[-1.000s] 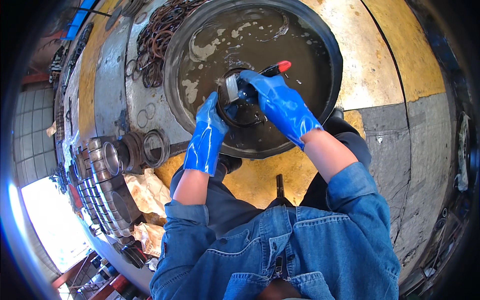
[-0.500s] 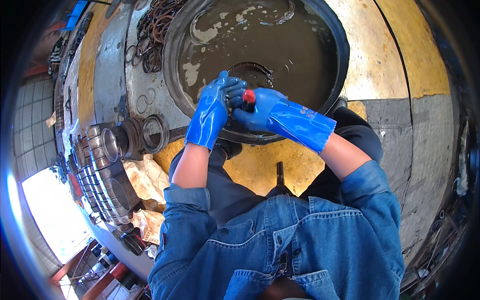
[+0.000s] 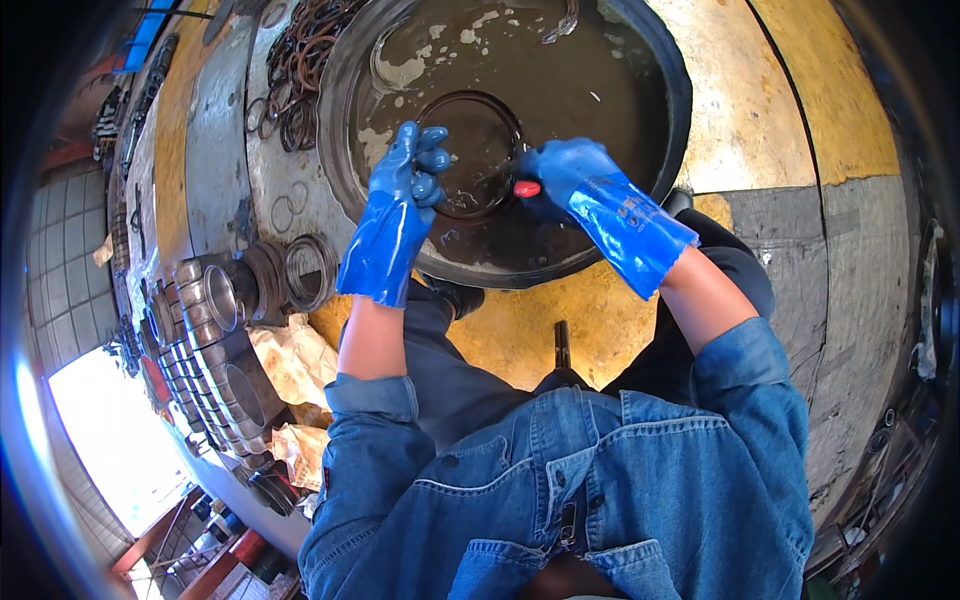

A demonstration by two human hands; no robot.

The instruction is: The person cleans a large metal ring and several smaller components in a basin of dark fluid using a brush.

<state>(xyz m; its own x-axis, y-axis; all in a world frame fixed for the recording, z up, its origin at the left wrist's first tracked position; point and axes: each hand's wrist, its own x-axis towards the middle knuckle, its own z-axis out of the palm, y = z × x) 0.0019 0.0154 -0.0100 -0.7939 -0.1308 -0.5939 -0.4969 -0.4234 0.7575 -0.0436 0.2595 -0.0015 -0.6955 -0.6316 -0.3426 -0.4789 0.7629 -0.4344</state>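
1. Gripping a red-ended tool (image 3: 527,188) in the gloved right hand (image 3: 572,170), with fingers folded around its handle; pointed red end toward the ring, likely for a firm hold at its side.
2. Placed inside the round black basin (image 3: 680,100), toward its near side: the dark ring (image 3: 500,104), perhaps there so drips land in the murky liquid (image 3: 600,95).
3. Set at the ring's left edge with the gloved left hand (image 3: 400,175), probably as a steadying hold; fingers curled, yet cannot tell (glove in the way) whether pinching the rim.
4. Reaching forward over the thighs, left forearm (image 3: 374,340) nearly straight ahead, right forearm (image 3: 712,290) slanting inward.
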